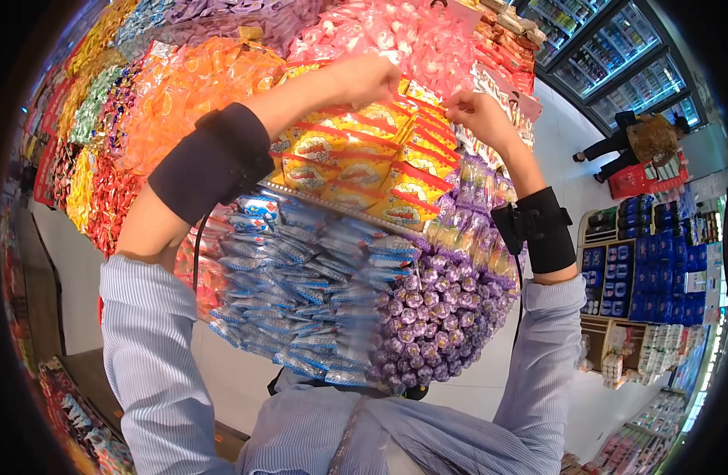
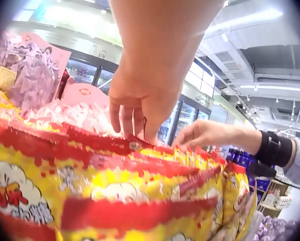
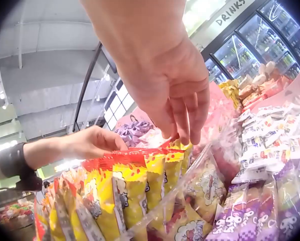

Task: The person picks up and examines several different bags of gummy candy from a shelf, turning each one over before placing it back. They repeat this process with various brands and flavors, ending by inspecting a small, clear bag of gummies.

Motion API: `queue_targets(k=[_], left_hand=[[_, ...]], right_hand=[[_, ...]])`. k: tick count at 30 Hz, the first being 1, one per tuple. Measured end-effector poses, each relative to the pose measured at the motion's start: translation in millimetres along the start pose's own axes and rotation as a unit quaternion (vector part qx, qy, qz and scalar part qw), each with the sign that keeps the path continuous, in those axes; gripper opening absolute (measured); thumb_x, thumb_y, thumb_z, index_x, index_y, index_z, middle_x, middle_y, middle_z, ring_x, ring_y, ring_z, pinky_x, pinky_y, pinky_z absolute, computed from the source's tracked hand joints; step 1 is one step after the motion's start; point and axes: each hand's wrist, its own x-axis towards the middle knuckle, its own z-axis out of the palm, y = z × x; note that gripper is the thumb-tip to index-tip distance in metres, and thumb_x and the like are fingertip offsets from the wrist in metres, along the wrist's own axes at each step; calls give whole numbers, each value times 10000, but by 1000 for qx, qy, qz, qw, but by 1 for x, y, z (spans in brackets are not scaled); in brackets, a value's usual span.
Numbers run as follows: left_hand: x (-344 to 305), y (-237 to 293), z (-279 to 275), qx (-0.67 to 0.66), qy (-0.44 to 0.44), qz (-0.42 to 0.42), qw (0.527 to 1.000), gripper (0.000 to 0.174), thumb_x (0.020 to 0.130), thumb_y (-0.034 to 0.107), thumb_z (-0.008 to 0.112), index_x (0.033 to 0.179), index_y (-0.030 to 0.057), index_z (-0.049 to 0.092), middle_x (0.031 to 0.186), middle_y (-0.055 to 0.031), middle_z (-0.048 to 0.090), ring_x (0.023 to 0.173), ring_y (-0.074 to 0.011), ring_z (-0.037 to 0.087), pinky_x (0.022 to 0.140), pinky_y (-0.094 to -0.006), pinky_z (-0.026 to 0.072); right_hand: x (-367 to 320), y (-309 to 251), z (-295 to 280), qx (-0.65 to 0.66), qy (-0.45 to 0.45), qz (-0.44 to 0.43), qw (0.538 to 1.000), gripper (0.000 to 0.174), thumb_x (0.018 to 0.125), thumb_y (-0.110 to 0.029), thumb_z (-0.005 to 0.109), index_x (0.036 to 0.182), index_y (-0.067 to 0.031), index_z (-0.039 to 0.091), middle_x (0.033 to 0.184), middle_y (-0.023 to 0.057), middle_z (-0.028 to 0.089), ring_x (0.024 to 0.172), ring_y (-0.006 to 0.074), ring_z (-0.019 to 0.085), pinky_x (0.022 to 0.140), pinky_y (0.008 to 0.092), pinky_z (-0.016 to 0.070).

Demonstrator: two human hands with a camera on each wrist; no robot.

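Note:
Yellow candy packets (image 1: 356, 142) with red crimped edges and white cartoon clouds stand in tight rows in the middle of the display. My left hand (image 1: 370, 79) reaches over their far end, its fingertips (image 2: 127, 125) pointing down and pinching at a red top edge. Close by on the right, my right hand (image 1: 481, 117) pinches the top of a yellow packet at the row's end, thumb against fingers (image 3: 195, 120). In the right wrist view, a clear plastic divider (image 3: 175, 193) runs beside the upright packets. The packets' lower parts are hidden by their neighbours.
Orange-wrapped sweets (image 1: 194, 99) lie left of the packets and pink ones (image 1: 388, 36) behind. Nearer me are blue-white packets (image 1: 293, 277) and purple wrapped candies (image 1: 439, 317). A person (image 1: 649, 142) stands near drink fridges (image 1: 633, 67) at the far right.

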Motion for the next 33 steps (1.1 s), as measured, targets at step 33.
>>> queue_targets(k=[33], left_hand=[[48, -41, -5, -7, 0, 21, 1000, 131, 755, 69, 616, 869, 6, 620, 762, -92, 639, 702, -174, 601, 641, -314, 468]], right_hand=[[42, -1, 20, -22, 41, 24, 999, 77, 782, -52, 578, 842, -8, 597, 592, 48, 561, 528, 104, 546, 457, 248, 413]])
